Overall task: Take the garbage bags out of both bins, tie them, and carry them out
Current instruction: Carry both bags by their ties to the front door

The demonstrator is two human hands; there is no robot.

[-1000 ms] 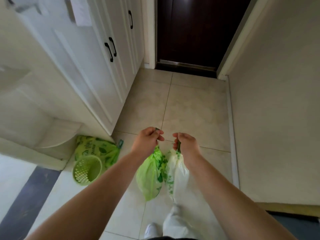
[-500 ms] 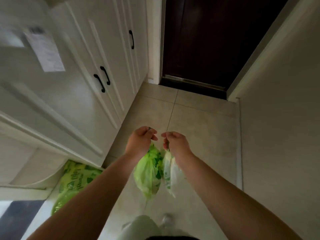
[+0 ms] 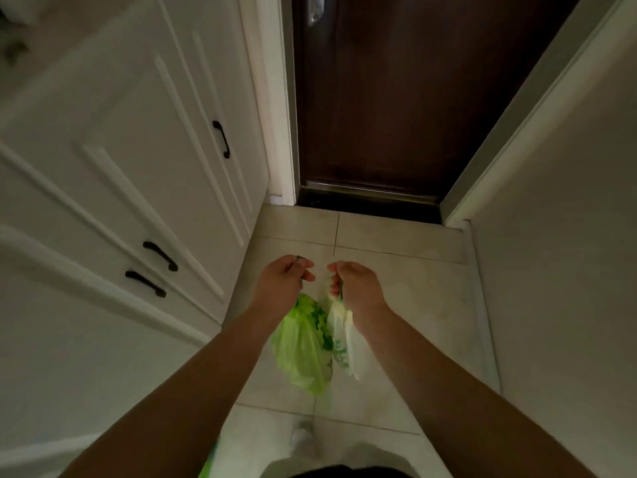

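Both bags are tied and in hand, hanging above the floor [image 3: 396, 288] at lower centre of frame. The left hand [image 3: 284, 282] grip is clenched round the neck of the green bag [image 3: 303, 350], and the right hand [image 3: 356, 288] grip pinches the top of the white bag [image 3: 344, 343]. Each bag hangs straight down below its grip, long axis vertical, and their sides touch or nearly so. The dark door [image 3: 396, 98] is dead ahead at upper centre and looks closed. White cabinet [image 3: 138, 167] fills the left of frame. A shiny bit at the door's top left edge is possibly the handle, too cut off to be sure. If so, the left hand is nearer it. Neither hand is free, so one probably has to take both bags to open the door.
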